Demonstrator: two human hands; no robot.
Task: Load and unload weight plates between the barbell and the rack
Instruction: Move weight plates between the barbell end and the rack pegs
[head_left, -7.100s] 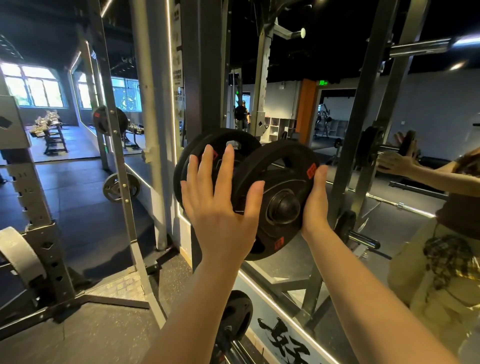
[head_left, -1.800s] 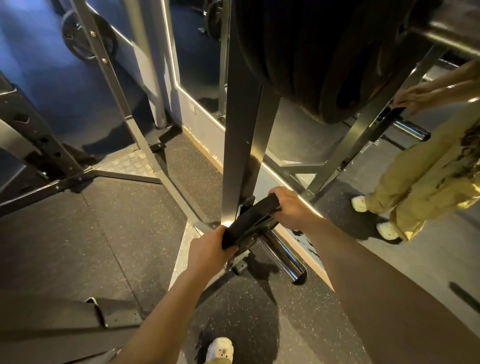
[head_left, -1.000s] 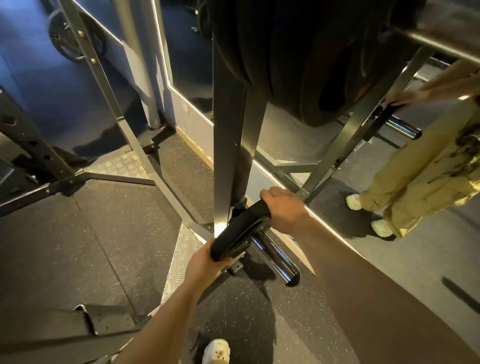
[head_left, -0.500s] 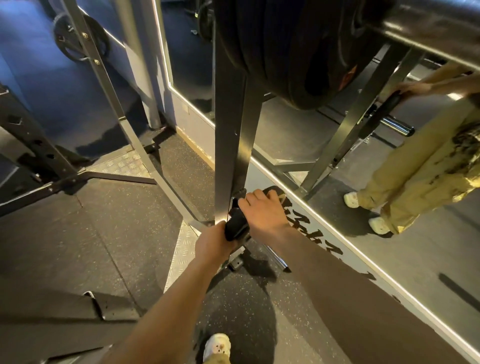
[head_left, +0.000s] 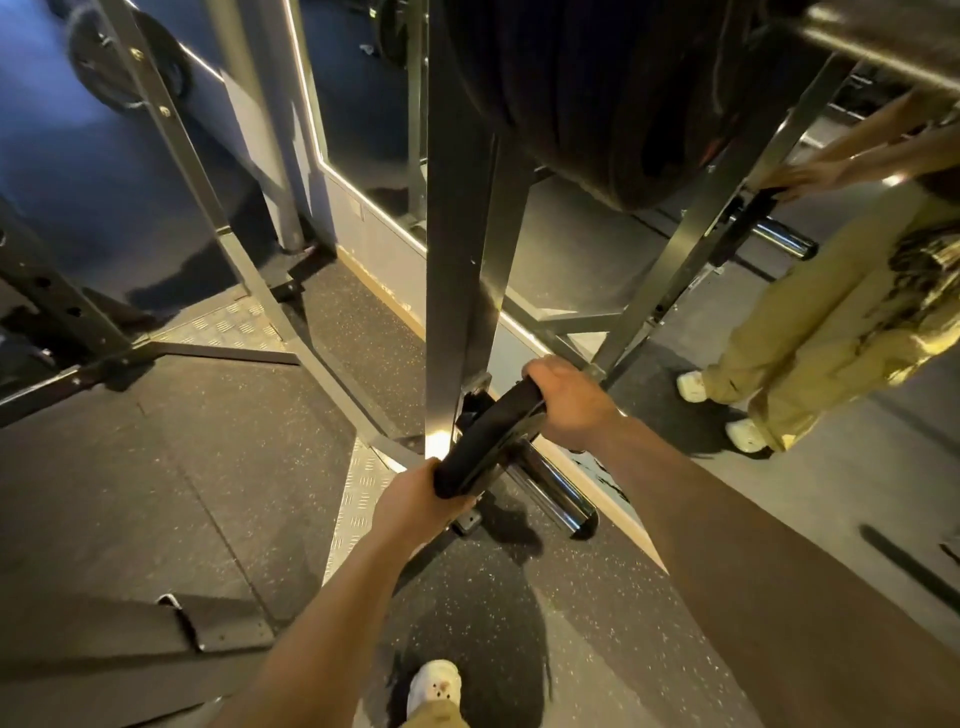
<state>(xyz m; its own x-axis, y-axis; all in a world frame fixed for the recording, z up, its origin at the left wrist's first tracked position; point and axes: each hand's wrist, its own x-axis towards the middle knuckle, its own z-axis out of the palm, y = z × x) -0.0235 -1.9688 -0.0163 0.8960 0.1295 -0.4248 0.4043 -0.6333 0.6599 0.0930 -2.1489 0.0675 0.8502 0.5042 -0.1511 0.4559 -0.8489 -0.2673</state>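
Observation:
A small black weight plate (head_left: 485, 436) sits edge-on low on the rack, over a chrome storage peg (head_left: 550, 496) that sticks out toward me. My left hand (head_left: 415, 501) grips the plate's near rim. My right hand (head_left: 566, 400) grips its far rim from above. The peg's base is hidden behind the plate. High in the frame, several large black plates (head_left: 613, 98) hang on the barbell sleeve (head_left: 878, 47).
The rack's steel upright (head_left: 452, 260) rises just behind the plate. A wall mirror (head_left: 649, 260) at the right reflects a person in khaki trousers. Another rack frame (head_left: 171, 171) stands at the left. A bench edge (head_left: 104, 654) lies at lower left, on rubber floor.
The plate has come back outward along the peg and more chrome shows. My right hand has moved from the plate's face to its far rim.

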